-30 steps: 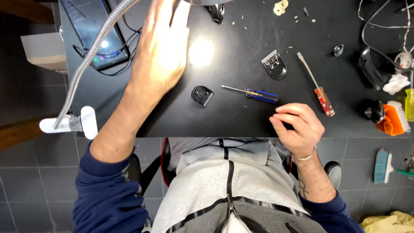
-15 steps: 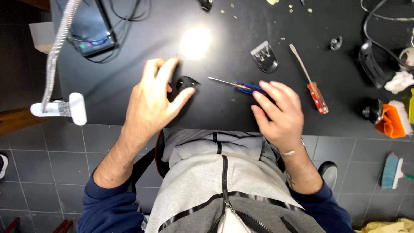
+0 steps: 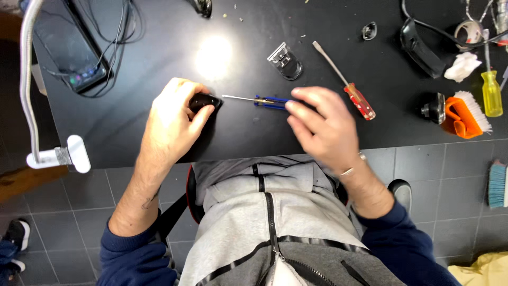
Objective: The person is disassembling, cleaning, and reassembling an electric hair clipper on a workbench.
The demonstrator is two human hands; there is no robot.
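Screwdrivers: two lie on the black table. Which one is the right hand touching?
The blue-handled screwdriver, under the right hand's fingers. The red-handled screwdriver lies apart, untouched, farther to the right.

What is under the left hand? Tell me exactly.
Under the left hand sits a small black part on the black table. Only its rounded end shows past the fingers; the rest is covered by the hand.

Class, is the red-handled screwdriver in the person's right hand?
No: the red-handled screwdriver lies alone on the table; the right hand reaches the blue-handled screwdriver.
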